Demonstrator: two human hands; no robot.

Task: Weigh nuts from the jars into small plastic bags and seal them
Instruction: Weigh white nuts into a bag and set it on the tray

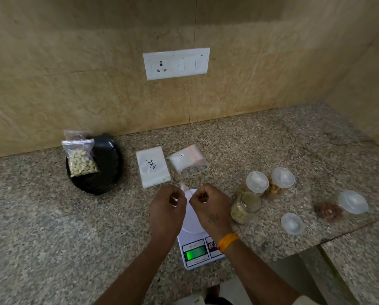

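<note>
Above scale (197, 245) platform: small empty bag (185, 190) pinched between left hand (167, 211) and right hand (210, 208), fingers clenched on mouth. Step, likely: opening bag. Next calls for nuts from uncapped jar (245, 207), just right on worktop (52, 216).

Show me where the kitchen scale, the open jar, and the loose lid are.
kitchen scale (195, 253), head view, on its green display.
open jar (245, 208), head view, on its glass side right of the scale.
loose lid (293, 223), head view, on its top, lying on the counter.
</note>
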